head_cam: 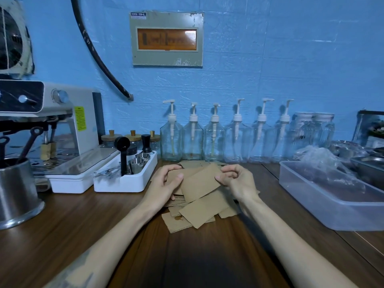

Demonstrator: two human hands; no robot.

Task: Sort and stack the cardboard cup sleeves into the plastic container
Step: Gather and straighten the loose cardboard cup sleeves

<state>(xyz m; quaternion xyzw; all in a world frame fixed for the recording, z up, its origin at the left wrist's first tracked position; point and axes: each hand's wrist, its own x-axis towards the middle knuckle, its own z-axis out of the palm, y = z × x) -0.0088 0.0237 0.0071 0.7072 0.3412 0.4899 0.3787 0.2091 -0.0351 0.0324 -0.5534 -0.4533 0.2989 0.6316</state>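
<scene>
You hold one flat cardboard sleeve (200,182) between both hands, tilted, directly above the loose pile of sleeves (193,213) that lies on the wooden counter (83,235). Your left hand (166,183) grips the sleeve's left end, thumb pressed on its upper face and the other fingers curled behind it, where they seem to hold further sleeves as well, though you cannot tell how many. Your right hand (236,182) pinches the sleeve's right edge with the thumb, its fingers curled in over the top corner. The pile fans out below and toward you from the held sleeve, with more sleeves showing beyond your hands, on the far side of the pile. The clear plastic container (311,213) sits well to the right of the pile, with no sleeves visible inside; crumpled clear plastic wrap (320,161) lies across its far side. Just left of the pile stands a white tray (124,181) holding metal cups and a black tamper, and further left an espresso machine (62,121) and a steel canister (16,194). Behind the pile, along the blue wall (270,59), runs a row of clear pump bottles (214,138).
</scene>
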